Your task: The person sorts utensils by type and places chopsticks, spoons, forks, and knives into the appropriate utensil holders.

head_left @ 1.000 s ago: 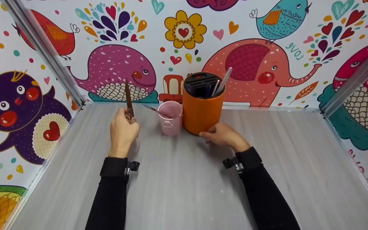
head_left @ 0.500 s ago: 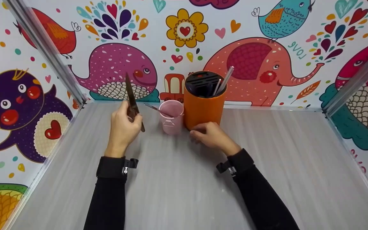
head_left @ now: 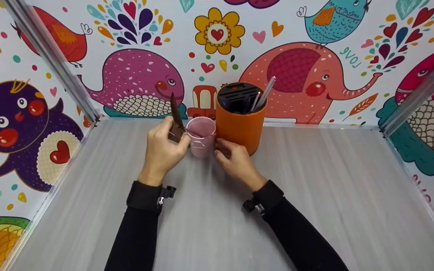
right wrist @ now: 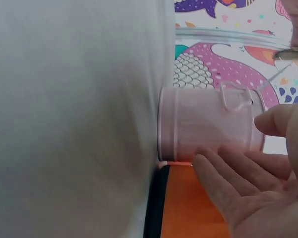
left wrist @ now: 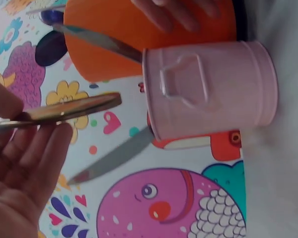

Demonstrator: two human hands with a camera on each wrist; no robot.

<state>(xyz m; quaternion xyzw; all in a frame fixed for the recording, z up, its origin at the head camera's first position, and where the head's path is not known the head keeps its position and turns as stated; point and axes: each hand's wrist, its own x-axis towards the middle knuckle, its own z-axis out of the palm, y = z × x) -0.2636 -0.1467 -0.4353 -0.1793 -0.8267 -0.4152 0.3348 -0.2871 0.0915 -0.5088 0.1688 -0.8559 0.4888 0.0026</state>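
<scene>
My left hand [head_left: 165, 152] pinches a knife [head_left: 176, 116] with a brown handle, its dark blade pointing up, at the left of a small pink bucket [head_left: 202, 149]. In the left wrist view the knife's handle end [left wrist: 89, 106] is raised near the bucket's mouth. Two slim, blade-like pieces stick out of the bucket, one [left wrist: 114, 156] on its near side; their lower ends are hidden inside. My right hand [head_left: 236, 160] is at the bucket's right side, fingers loosely extended and thumb apart. Whether its fingertips touch the bucket I cannot tell.
An orange cylindrical holder [head_left: 239, 131] with a black slotted top stands right beside the bucket. Clear rods [head_left: 268, 92] poke out of it. Behind the grey table [head_left: 209, 226] rises a patterned wall [head_left: 217, 67], with metal posts at both corners.
My left hand has carried the knife rightward to the bucket. My right hand has moved left from the orange holder to the bucket's side.
</scene>
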